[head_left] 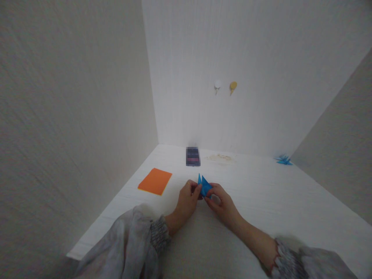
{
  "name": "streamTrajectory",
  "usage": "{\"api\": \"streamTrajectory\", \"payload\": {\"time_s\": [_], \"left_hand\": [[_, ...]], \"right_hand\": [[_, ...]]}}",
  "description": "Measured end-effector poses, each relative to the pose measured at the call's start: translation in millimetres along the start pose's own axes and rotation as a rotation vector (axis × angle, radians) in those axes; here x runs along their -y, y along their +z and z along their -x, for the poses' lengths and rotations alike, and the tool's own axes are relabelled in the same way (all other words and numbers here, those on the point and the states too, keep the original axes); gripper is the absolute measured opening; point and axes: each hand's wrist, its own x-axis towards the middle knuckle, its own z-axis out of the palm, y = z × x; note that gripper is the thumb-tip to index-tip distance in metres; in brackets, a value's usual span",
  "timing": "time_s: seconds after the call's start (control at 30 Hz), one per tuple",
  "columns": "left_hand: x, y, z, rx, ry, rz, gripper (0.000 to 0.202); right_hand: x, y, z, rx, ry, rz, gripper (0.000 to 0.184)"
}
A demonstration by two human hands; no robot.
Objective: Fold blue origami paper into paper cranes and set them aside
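Observation:
A small folded blue paper piece (204, 185) with two pointed tips is held between both hands above the white table (261, 193). My left hand (187, 199) pinches its left side with closed fingers. My right hand (222, 201) pinches its right side, fingers curled round the fold. Both wrists rest low over the table, with grey sleeves pushed back at the forearms.
An orange paper stack (155, 181) lies flat to the left of the hands. A dark blurred object (193, 156) stands behind them, near a faint stain (220, 157). A finished blue folded figure (284, 160) sits at the far right corner. Two wall hooks (225, 86) are above.

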Motion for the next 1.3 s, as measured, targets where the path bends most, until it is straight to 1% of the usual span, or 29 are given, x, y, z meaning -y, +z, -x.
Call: {"api": "streamTrajectory", "payload": {"time_s": [0.1, 0.17, 0.3, 0.4, 0.5, 0.7, 0.8, 0.97, 1.13, 1.3], "left_hand": [[2, 1.6, 0, 0.051, -0.027, 0.130, 0.024], [3, 1.9, 0, 0.078, -0.028, 0.177, 0.024], [5, 1.7, -1, 0.095, -0.010, 0.202, 0.023], [4, 1.5, -1, 0.114, -0.016, 0.195, 0.022], [2, 1.6, 0, 0.125, -0.024, 0.207, 0.022], [5, 0.2, -2, 0.157, -0.003, 0.219, 0.030], [7, -0.8, -2, 0.164, -0.010, 0.223, 0.028], [5, -0.8, -2, 0.144, -0.021, 0.243, 0.027], [0, -0.4, -1, 0.144, -0.015, 0.293, 0.024], [-2, -0.1, -1, 0.126, -0.034, 0.294, 0.024]], "right_hand": [[-8, 1, 1, 0.003, 0.061, -0.063, 0.006], [-13, 2, 2, 0.012, 0.123, -0.082, 0.003], [-14, 2, 3, 0.026, 0.251, -0.070, 0.011], [-9, 1, 2, 0.030, 0.294, -0.115, 0.014], [-4, 0, 2, 0.034, 0.301, -0.137, 0.012], [-3, -3, 2, 0.047, 0.220, -0.045, 0.010], [-2, -3, 2, 0.056, 0.229, -0.042, 0.011], [0, -3, 4, 0.030, 0.269, -0.109, 0.009], [-6, 0, 5, -0.072, 0.291, -0.242, 0.022], [-11, 2, 5, -0.079, 0.321, -0.314, 0.027]]}}
